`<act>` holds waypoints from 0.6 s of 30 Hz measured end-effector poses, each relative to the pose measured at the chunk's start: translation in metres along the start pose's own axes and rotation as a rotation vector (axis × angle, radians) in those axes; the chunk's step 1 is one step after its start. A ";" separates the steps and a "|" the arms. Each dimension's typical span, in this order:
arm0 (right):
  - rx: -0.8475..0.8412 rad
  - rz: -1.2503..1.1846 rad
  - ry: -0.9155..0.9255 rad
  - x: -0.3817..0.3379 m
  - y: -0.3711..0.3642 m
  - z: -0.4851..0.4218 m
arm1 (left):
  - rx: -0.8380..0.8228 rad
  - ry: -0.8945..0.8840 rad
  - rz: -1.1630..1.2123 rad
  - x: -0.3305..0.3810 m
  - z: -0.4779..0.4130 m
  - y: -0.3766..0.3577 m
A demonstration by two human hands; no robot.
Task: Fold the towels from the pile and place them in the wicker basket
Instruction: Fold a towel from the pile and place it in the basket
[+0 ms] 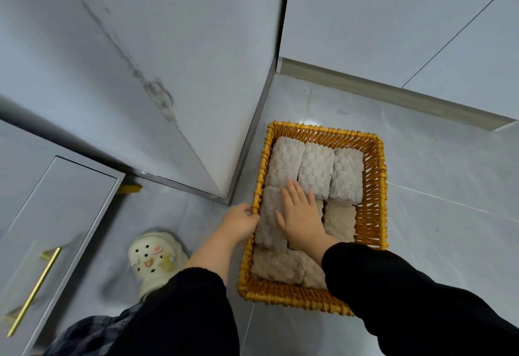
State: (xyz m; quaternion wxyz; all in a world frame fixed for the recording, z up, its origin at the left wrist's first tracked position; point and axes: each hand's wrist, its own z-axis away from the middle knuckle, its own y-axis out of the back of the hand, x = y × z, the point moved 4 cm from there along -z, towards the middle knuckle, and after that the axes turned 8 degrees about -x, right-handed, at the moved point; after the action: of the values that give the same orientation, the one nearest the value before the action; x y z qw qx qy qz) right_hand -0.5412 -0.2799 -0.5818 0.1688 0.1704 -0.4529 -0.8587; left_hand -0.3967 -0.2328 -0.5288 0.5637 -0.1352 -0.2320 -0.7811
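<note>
Left of wicker basket (373, 215): panel corner (219, 145), cream clog (157, 260), gold-handled drawer (56, 215).

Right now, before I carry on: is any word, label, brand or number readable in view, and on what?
None: no text can be read in this view.
The orange wicker basket is bare weave.
The folded grey fluffy towels show no tags.
The cream foam clog carries only picture charms, no lettering.

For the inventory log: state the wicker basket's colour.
The wicker basket is golden orange-yellow; head view shows it best.
</note>
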 end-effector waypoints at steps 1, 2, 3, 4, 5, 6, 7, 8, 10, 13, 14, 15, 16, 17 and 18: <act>0.013 -0.019 -0.012 0.002 0.007 0.004 | 0.013 -0.001 -0.018 0.002 0.006 0.002; 0.035 -0.037 -0.012 0.003 0.015 0.009 | 0.025 -0.009 -0.025 0.004 0.013 0.003; 0.057 -0.066 -0.010 0.003 0.022 0.012 | 0.026 -0.013 -0.022 0.006 0.018 0.004; 0.076 -0.105 -0.006 0.003 0.029 0.015 | 0.031 -0.021 -0.024 0.008 0.022 0.006; 0.095 -0.140 -0.002 0.002 0.037 0.020 | 0.040 -0.031 -0.041 0.011 0.029 0.009; 0.111 -0.159 0.003 0.000 0.043 0.026 | 0.044 -0.049 -0.075 0.015 0.036 0.011; 0.136 -0.168 0.016 -0.003 0.052 0.034 | 0.047 -0.075 -0.109 0.019 0.046 0.013; 0.154 -0.178 0.029 -0.007 0.057 0.042 | 0.049 -0.100 -0.146 0.021 0.054 0.016; 0.207 -0.204 0.071 -0.017 0.075 0.058 | 0.071 -0.136 -0.192 0.026 0.077 0.025; 0.272 -0.190 0.165 -0.042 0.104 0.078 | 0.145 -0.170 -0.186 0.028 0.112 0.045; 0.292 -0.180 0.214 -0.055 0.114 0.087 | 0.184 -0.180 -0.165 0.024 0.128 0.054; 0.302 -0.181 0.253 -0.067 0.123 0.093 | 0.212 -0.189 -0.139 0.021 0.141 0.062; 0.319 -0.181 0.290 -0.080 0.132 0.098 | 0.244 -0.195 -0.114 0.017 0.154 0.071; 0.337 -0.181 0.326 -0.092 0.141 0.103 | 0.270 -0.202 -0.090 0.013 0.167 0.080; 0.354 -0.179 0.360 -0.106 0.151 0.109 | 0.302 -0.215 -0.061 0.009 0.182 0.089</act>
State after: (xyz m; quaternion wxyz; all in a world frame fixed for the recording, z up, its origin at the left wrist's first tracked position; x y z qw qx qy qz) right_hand -0.4751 -0.2345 -0.3833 0.1375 0.3867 -0.5420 -0.7333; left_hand -0.3246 -0.1690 -0.3506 0.5256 -0.1246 -0.4095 -0.7352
